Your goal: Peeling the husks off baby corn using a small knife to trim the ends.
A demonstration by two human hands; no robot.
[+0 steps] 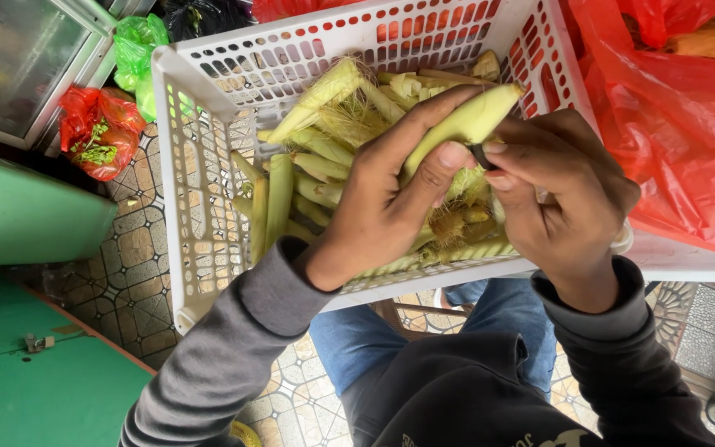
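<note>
My left hand (391, 194) grips a pale green baby corn ear (469, 122) still in its husk, held above a white slatted plastic basket (208, 108). My right hand (556, 199) is closed around a small dark tool (482, 154), only its tip visible, pressed against the ear's lower side beside my left thumb. The basket holds several more husked ears (279, 199) and loose silk and husk scraps.
A red plastic bag (680, 124) bulges at the right against the basket. A smaller red bag with greens (97, 132) and a green bag (138, 45) lie at the upper left. Green surfaces (35, 372) stand at the left over a patterned tile floor (134, 273).
</note>
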